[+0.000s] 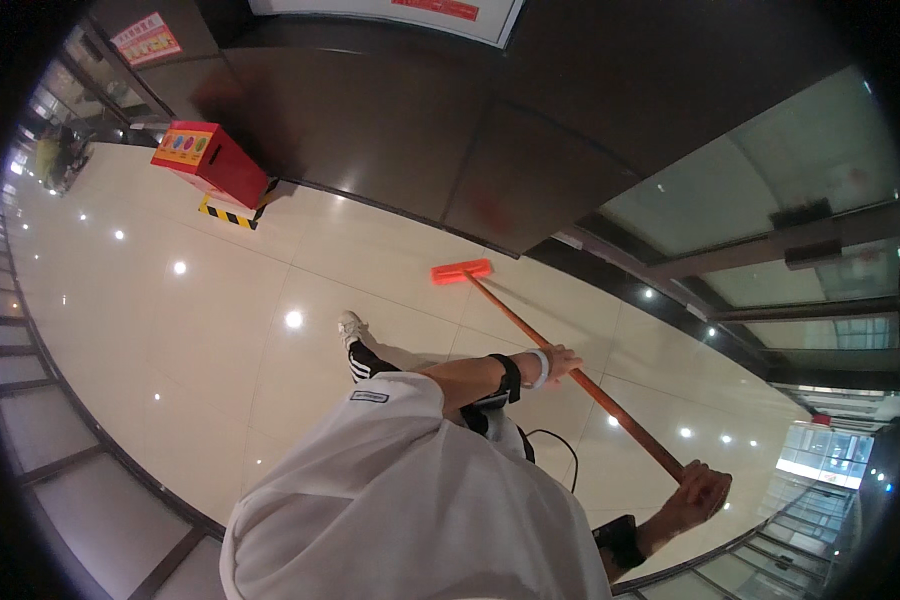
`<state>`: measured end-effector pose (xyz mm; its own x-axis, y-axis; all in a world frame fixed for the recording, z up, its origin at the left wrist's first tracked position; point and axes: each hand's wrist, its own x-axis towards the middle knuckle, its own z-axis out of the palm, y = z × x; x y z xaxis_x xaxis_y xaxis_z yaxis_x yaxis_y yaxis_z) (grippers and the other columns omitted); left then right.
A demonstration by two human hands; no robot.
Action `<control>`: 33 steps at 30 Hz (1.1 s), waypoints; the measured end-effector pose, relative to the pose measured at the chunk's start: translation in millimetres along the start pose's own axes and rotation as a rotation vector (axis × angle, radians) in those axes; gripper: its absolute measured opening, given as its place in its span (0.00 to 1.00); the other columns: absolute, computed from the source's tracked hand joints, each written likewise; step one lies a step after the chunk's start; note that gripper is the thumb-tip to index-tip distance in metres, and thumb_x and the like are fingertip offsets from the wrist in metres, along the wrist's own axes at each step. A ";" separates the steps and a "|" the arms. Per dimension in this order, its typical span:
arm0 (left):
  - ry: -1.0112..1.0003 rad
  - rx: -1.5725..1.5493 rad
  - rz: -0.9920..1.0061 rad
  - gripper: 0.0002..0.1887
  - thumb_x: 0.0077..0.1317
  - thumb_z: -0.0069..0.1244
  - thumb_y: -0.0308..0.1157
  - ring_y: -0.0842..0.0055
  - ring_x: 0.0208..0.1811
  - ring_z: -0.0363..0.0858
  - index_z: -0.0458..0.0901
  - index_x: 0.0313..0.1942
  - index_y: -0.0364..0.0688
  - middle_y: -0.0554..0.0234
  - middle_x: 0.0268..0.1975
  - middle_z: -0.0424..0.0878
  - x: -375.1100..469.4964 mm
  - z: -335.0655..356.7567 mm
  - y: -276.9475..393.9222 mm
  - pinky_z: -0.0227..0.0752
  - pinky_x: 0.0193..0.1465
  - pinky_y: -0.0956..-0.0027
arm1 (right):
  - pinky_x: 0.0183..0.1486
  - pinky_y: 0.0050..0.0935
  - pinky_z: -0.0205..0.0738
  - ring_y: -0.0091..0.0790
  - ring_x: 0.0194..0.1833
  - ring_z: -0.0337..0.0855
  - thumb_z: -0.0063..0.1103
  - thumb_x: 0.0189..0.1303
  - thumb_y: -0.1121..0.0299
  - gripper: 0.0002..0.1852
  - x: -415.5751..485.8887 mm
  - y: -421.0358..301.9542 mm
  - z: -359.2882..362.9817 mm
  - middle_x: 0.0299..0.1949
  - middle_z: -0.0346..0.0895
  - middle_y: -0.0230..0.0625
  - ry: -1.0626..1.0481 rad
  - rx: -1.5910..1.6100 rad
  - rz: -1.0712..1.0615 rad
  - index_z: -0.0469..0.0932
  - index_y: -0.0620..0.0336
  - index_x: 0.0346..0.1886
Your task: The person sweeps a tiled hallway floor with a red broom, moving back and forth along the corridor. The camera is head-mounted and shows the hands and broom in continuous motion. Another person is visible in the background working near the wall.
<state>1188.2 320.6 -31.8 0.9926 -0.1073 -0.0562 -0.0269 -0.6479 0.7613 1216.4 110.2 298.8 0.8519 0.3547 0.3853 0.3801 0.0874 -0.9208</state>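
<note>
A broom with a bright orange-red head (450,273) and a long wooden handle (634,426) reaches from upper centre to lower right. Its head rests on the tiled floor near the base of a dark wall. My left hand (559,364), with a pale band at the wrist, is closed around the middle of the handle. Farther down, my right hand (699,491) grips the upper end of the handle. Both forearms wear black straps. The bristles' underside is hidden.
A red box (221,161) stands on the floor by the wall, beside yellow-black striped marking (227,214). Dark wall panels (390,120) run across the top. Glass doors (802,281) are at right, glass railing panels (112,517) at lower left. A black cable (570,450) hangs by my body.
</note>
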 end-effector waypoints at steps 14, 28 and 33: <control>0.078 0.058 -1.182 0.47 0.51 0.62 0.45 0.53 0.73 0.45 0.53 0.67 0.42 0.52 0.71 0.52 -242.7 -0.7 -140.0 0.48 0.71 0.50 | 0.43 0.33 0.73 0.36 0.34 0.76 0.47 0.64 0.79 0.06 -73.2 179.7 158.3 0.26 0.69 0.37 -0.690 0.292 0.616 0.72 0.67 0.30; 0.042 -0.024 -0.212 0.39 0.53 0.60 0.38 0.56 0.64 0.62 0.56 0.62 0.49 0.55 0.60 0.67 -99.0 -10.7 -44.7 0.55 0.63 0.49 | 0.23 0.20 0.49 0.18 0.17 0.45 0.43 0.70 0.60 0.20 28.4 34.4 64.7 0.14 0.45 0.24 -0.120 0.142 0.232 0.57 0.54 0.20; 0.032 -0.073 -0.435 0.38 0.56 0.59 0.39 0.55 0.67 0.59 0.57 0.64 0.48 0.50 0.66 0.61 -123.9 -22.6 -68.0 0.53 0.67 0.48 | 0.24 0.21 0.46 0.18 0.19 0.44 0.43 0.69 0.65 0.17 34.5 70.5 103.1 0.16 0.44 0.24 -0.107 0.284 0.385 0.58 0.54 0.21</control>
<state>1069.7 395.0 -62.0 0.9130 0.1880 -0.3620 0.4013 -0.5726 0.7148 1235.4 224.6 241.0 0.8637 0.5037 0.0192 -0.0808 0.1760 -0.9811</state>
